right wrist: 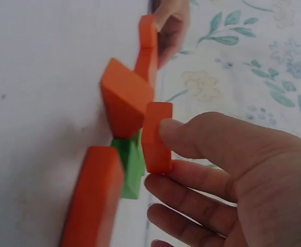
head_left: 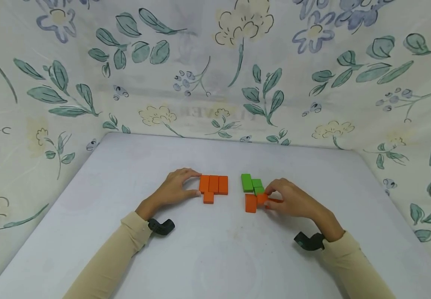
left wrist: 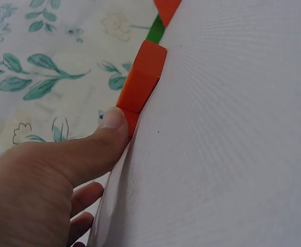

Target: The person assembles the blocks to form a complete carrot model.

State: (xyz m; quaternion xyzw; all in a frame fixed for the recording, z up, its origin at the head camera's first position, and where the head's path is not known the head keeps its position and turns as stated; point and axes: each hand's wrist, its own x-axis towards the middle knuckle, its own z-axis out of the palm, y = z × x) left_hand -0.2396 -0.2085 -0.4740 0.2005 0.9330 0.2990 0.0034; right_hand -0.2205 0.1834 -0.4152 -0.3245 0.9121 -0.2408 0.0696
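My right hand [head_left: 293, 199] pinches a small orange block [right wrist: 156, 136] between thumb and fingers, raised close over the right-hand group. Below it lie an orange block [head_left: 250, 203] and, partly hidden by the fingers, another orange block [right wrist: 91, 200]. Several green blocks [head_left: 247, 182] sit just behind them. At the left group, three upright orange blocks [head_left: 213, 184] stand side by side in a row, with a smaller orange block [head_left: 208, 197] against their front edge. My left hand [head_left: 170, 189] rests at this group's left side, its index finger at the back corner and its thumb [left wrist: 113, 119] touching near the front.
Both groups lie on a white table [head_left: 222, 257], a short gap between them. A floral cloth [head_left: 215, 74] hangs behind and at both sides of the table. Dark wrist cameras [head_left: 161, 227] are strapped to both wrists.
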